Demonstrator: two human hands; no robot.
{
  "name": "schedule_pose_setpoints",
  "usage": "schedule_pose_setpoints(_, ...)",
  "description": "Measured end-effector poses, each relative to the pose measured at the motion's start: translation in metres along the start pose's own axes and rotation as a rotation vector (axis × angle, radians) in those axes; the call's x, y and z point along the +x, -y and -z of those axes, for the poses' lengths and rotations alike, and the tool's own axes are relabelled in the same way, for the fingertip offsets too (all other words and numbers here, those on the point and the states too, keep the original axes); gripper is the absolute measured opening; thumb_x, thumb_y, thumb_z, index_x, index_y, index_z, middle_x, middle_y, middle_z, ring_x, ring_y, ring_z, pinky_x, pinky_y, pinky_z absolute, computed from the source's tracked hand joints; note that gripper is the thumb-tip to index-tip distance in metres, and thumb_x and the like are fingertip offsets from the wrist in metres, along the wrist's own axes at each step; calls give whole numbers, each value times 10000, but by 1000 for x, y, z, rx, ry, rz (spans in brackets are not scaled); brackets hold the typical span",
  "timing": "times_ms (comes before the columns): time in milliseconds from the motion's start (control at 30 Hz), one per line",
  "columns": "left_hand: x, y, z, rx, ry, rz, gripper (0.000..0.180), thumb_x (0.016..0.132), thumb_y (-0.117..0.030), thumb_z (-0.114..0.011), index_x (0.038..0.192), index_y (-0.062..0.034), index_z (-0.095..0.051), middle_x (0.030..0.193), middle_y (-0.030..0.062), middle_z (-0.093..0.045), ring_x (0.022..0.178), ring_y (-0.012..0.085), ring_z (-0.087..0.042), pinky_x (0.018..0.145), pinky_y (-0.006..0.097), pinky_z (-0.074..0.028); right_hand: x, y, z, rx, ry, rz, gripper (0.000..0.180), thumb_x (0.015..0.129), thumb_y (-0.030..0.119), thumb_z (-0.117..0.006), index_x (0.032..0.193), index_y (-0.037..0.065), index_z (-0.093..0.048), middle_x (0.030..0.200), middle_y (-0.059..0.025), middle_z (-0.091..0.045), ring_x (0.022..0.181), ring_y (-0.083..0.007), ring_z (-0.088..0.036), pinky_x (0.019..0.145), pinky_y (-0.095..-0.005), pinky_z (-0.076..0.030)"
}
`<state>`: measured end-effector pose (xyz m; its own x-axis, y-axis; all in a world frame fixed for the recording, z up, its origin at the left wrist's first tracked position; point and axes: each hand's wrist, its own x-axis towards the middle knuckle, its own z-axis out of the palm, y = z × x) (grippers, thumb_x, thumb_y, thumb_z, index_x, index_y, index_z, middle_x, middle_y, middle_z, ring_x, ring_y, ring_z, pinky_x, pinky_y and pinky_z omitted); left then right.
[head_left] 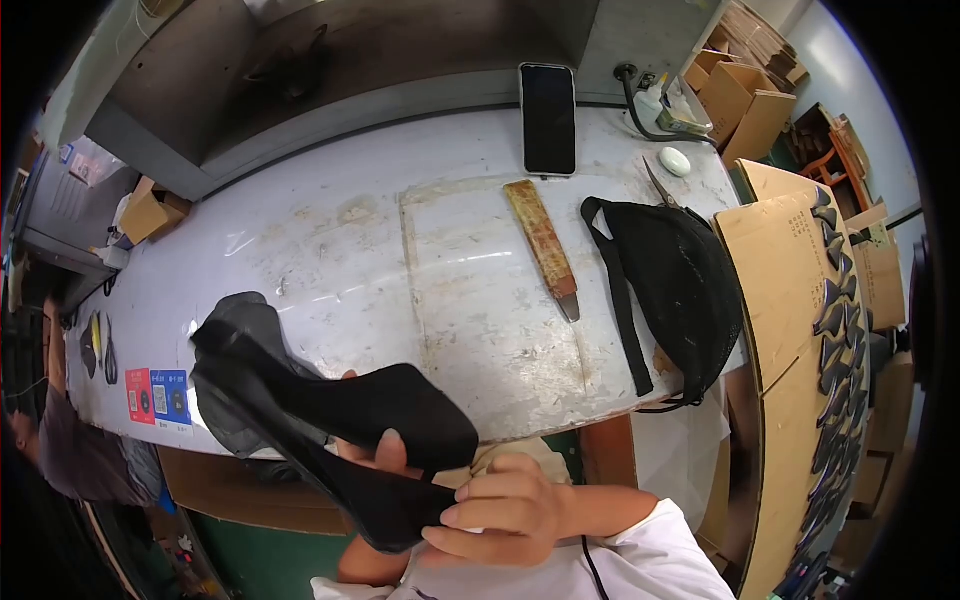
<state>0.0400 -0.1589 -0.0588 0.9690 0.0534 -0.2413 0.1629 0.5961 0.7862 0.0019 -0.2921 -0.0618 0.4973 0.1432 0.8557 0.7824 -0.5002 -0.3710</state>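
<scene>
Both hands hold a black, folded, leather-like piece (400, 405) that looks like a shoe upper, raised above the table's near edge. My left hand (385, 455) is mostly hidden behind it; the thumb shows against the black material, with a fingertip at its upper edge. My right hand (505, 510) pinches the lower right edge between thumb and curled fingers. Farther left, the piece overlaps a dark grey sheet-like piece (255, 315) lying on the table.
On the worn white table (460, 340) lie a tape-wrapped knife (543, 245), a phone (548, 120), a black mesh bag (675, 285) and a white oval object (674, 161). Cardboard (775, 290) at right carries several dark pointed pieces (838, 330). Another person (100, 450) is at far left.
</scene>
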Motion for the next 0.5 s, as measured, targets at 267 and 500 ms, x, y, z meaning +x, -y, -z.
schedule_pose_setpoints(267, -1, 2, 22, -24, 217, 417, 989, 642, -222, -840, 1445, 22, -319, 1176, 79, -578, 1022, 178, -608, 884, 289, -478, 4, -43, 13, 905, 192, -1135, 305, 912, 314, -664, 988, 22, -623, 836, -90, -604, 754, -193, -581, 637, -300, -455)
schedule_pose_setpoints(500, 0, 15, 34, -239, 472, 396, 952, 594, -37, -809, 1416, -33, -328, 1128, 57, -563, 1048, 173, -585, 891, 283, -455, 22, -28, 4, 230, 182, -651, 127, 867, 102, -696, 842, 8, -613, 546, -93, -553, 445, -257, -578, 420, -334, -429)
